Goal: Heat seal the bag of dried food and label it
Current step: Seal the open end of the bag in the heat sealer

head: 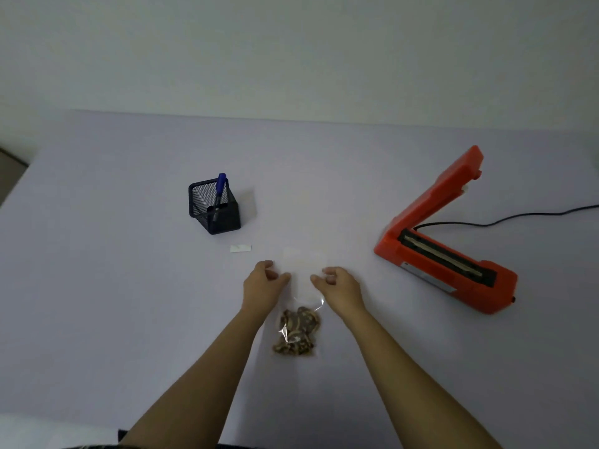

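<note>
The bag (299,328) of dried food lies flat on the counter (129,286), with its contents at the near end. The left grip (264,280) and right grip (337,281) each pinch one side of its empty far half.

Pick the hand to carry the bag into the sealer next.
Right, probably. The sealer stands open off to the right, nearer the right hand; the left hand would have to cross over. Each hand pinches a side of the bag near its top.
</note>
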A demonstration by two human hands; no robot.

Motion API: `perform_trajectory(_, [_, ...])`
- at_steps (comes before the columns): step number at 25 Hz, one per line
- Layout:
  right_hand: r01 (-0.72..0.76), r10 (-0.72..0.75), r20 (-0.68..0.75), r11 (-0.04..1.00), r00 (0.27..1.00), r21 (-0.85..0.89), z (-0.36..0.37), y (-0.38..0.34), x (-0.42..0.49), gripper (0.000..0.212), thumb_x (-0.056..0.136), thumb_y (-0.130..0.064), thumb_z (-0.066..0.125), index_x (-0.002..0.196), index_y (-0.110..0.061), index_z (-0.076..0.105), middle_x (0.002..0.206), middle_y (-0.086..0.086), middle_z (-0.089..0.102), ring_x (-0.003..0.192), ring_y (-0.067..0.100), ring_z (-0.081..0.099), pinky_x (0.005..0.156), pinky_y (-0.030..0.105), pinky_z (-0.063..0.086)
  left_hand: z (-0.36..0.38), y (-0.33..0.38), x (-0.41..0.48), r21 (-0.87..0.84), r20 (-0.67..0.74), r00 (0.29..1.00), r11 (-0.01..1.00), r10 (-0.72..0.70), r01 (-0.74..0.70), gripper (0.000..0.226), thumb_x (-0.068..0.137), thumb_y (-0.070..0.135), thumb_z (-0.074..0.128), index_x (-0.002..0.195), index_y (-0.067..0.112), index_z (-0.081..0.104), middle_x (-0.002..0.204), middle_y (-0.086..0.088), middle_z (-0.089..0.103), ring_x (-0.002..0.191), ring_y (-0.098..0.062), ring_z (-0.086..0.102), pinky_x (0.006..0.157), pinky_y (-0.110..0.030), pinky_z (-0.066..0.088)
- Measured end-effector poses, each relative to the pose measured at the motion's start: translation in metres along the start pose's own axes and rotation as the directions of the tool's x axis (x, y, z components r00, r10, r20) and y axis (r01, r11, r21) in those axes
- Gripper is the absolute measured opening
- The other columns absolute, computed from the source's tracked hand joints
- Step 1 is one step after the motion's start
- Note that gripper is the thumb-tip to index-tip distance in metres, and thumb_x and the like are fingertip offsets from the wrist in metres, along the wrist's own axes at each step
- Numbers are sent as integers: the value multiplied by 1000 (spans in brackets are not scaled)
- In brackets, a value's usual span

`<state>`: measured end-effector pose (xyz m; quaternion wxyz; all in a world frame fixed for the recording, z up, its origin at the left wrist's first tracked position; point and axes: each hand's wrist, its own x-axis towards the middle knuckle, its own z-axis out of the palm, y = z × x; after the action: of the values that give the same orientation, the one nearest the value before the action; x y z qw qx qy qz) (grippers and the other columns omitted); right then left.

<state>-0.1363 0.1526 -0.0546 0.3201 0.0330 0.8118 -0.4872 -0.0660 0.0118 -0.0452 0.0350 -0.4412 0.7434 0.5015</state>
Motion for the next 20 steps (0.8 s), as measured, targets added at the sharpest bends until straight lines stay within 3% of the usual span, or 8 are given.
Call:
perform_trajectory(2, [36,-36,-4,999,999,32,2,2,-1,23,80,-19,70,100,-11,62,94,8,67,87,21,63,79,26,47,-3,-3,1,-43,72,997,999,-10,13,43,83,28,68,120,15,52,94,0,61,92,-18,59,82,-28,48])
perform_trajectory(4, [90,-91,6,991,996,98,-2,4,-9,10,81,-14,68,90,-16,63,87,2,68,85,17,64,74,18,49,-8,-8,0,-73,170,985,997,26,-14,31,83,29,68,110,14,61,95,-2,65,90,-17,61,78,-25,49])
perform_trajectory(6, [124,-127,11,979,992,159,-10,5,-19,12,81,-13,68,84,-23,63,83,-4,67,81,11,64,72,12,47,-12,-10,-4,-147,278,957,988,86,-46,17,86,25,65,95,11,69,89,-5,67,82,-17,60,72,-23,47])
perform_trajectory(8, [142,-144,-5,967,990,209,-20,10,-27,15,81,-12,69,81,-26,63,83,-3,68,81,11,65,75,16,48,-10,-10,-10,-194,361,924,979,125,-57,16,89,22,62,87,8,68,81,-6,64,75,-16,57,69,-23,47])
perform_trajectory(14, [125,-103,-86,947,991,297,-67,32,-44,7,83,-16,66,85,-22,65,86,1,71,83,15,69,80,26,53,32,9,-32,-200,497,845,974,195,-107,22,93,18,56,92,0,67,76,-8,67,63,-14,56,58,-18,47])
perform_trajectory(20, [134,-50,-240,927,969,349,-137,49,-60,7,88,-20,61,82,-20,66,81,0,70,78,12,68,71,18,52,103,36,-65,-205,541,800,963,259,-174,24,94,19,53,88,1,67,80,-3,72,68,-8,62,63,-17,49])
